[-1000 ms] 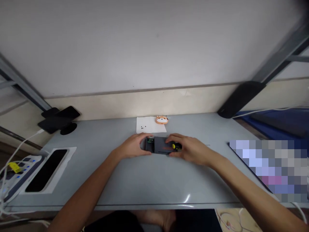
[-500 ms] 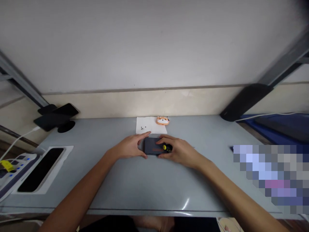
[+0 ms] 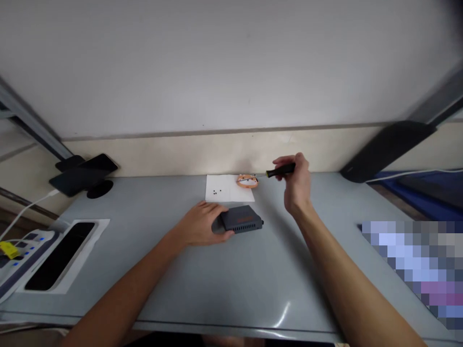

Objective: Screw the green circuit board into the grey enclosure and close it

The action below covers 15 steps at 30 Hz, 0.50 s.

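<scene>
My left hand point(image 3: 204, 224) grips the left end of a dark grey box point(image 3: 241, 219) with vent slots along its front side and reddish lettering on top. Raised at the right, my right hand point(image 3: 297, 180) is closed around the black handle of a screwdriver point(image 3: 282, 170). Its thin shaft points left, towards an orange animal-faced case point(image 3: 248, 181). That case rests on a white sheet of paper point(image 3: 229, 194), where several tiny dark screws point(image 3: 216, 192) lie at the left. Whether the shaft touches the case I cannot tell.
A phone point(image 3: 60, 255) lies on white paper at the left, beside a power strip point(image 3: 27, 255) with a yellow plug. Behind them a device leans on a black stand point(image 3: 99, 189). A black cylinder point(image 3: 385, 152) leans at the back right, and a blurred-out item point(image 3: 408, 260) lies at the right.
My right hand has let go of the box and moved up and right with the screwdriver, now held pointing left. The box has turned slightly, and my left hand has closed on its end.
</scene>
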{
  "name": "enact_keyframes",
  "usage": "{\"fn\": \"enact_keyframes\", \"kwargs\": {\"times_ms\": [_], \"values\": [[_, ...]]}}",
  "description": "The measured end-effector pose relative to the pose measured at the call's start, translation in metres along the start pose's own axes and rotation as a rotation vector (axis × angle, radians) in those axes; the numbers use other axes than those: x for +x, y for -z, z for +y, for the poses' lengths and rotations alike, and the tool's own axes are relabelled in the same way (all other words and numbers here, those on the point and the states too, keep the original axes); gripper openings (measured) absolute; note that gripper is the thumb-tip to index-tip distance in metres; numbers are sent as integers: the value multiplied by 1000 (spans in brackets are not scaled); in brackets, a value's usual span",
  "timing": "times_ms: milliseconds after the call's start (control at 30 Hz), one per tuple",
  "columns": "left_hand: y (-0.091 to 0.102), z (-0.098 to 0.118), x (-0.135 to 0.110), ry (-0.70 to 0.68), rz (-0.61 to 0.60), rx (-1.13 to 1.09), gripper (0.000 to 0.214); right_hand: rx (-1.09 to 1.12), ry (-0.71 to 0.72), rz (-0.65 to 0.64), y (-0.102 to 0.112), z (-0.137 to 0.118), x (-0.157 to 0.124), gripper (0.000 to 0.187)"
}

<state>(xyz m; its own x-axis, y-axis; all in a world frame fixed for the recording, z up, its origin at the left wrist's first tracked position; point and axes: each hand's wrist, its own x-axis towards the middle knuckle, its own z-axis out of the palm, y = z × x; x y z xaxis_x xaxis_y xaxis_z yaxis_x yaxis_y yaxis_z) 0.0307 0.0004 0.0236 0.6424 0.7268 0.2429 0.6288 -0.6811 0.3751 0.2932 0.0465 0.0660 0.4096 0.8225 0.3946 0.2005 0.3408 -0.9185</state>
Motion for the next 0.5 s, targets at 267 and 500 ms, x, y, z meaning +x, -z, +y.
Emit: {"fn": "enact_keyframes", "kwargs": {"times_ms": [267,500], "values": [[-1,-11,1,-36,73,-64,32,-74,-217,-200,-12,49,-24,57],[-3,-16,0,110,117,-214,39,-187,-108,-303,-15,39,-26,54]]}}
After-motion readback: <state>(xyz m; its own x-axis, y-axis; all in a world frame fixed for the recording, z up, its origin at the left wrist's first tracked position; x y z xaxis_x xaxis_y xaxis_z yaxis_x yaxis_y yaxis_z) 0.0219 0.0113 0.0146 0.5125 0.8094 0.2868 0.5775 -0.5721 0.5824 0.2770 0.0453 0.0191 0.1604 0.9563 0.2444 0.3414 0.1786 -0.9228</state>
